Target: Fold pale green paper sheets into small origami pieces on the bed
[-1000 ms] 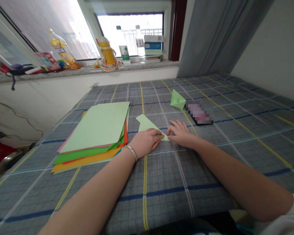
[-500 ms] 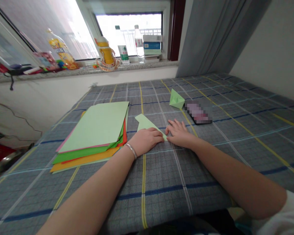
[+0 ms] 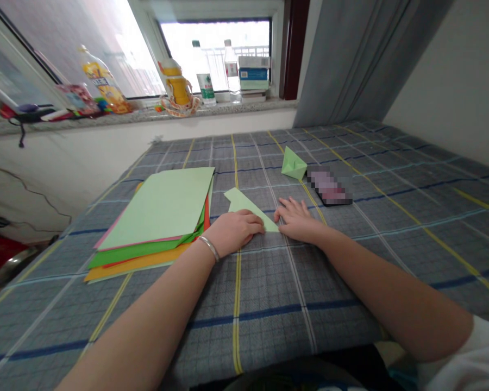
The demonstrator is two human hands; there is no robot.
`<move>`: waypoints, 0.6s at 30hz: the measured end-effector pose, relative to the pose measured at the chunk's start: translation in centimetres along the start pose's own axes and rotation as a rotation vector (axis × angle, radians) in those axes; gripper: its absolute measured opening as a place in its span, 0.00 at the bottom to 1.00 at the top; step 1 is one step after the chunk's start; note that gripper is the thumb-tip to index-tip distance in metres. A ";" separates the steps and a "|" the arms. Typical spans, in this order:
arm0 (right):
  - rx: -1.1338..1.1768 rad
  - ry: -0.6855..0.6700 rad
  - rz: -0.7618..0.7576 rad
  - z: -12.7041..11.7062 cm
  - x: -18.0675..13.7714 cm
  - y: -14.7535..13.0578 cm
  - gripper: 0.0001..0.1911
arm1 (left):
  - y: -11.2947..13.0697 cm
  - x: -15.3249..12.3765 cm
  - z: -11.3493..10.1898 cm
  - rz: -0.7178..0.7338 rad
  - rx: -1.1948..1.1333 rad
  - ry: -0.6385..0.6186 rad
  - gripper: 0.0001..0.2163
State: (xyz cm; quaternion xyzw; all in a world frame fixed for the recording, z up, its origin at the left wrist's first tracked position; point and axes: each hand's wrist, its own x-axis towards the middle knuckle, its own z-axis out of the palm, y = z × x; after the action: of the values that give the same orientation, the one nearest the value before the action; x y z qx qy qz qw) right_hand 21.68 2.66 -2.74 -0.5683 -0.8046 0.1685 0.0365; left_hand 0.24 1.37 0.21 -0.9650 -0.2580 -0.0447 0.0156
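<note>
A folded light green paper [image 3: 244, 203] lies on the grey checked cloth [image 3: 309, 282] in the middle. My left hand [image 3: 232, 232] rests on its near edge, fingers curled and pressing the paper down. My right hand [image 3: 296, 220] lies flat beside the paper's right tip, fingers spread and touching it. A silver bangle [image 3: 209, 247] circles my left wrist.
A stack of coloured paper sheets [image 3: 155, 220] lies left of my hands. A finished green folded shape [image 3: 293, 164] and a dark phone [image 3: 330, 187] lie beyond my right hand. Bottles [image 3: 178, 87] and a box [image 3: 253, 76] stand on the windowsill; a wall runs along the right.
My left hand has slid slightly left along the paper's edge, uncovering more of the right tip. My right hand has hardly moved.
</note>
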 end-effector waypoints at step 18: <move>0.045 0.197 -0.087 0.7 0.3 -1.1 0.19 | 0.0 -0.3 2.8 -0.769 0.120 0.238 0.15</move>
State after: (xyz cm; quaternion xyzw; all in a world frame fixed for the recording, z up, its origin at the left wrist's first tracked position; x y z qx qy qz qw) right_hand 20.41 2.44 -3.08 -0.5455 -0.8171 0.1283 0.1355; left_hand 0.17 1.39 -2.60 -0.7836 -0.5986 -0.1435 0.0836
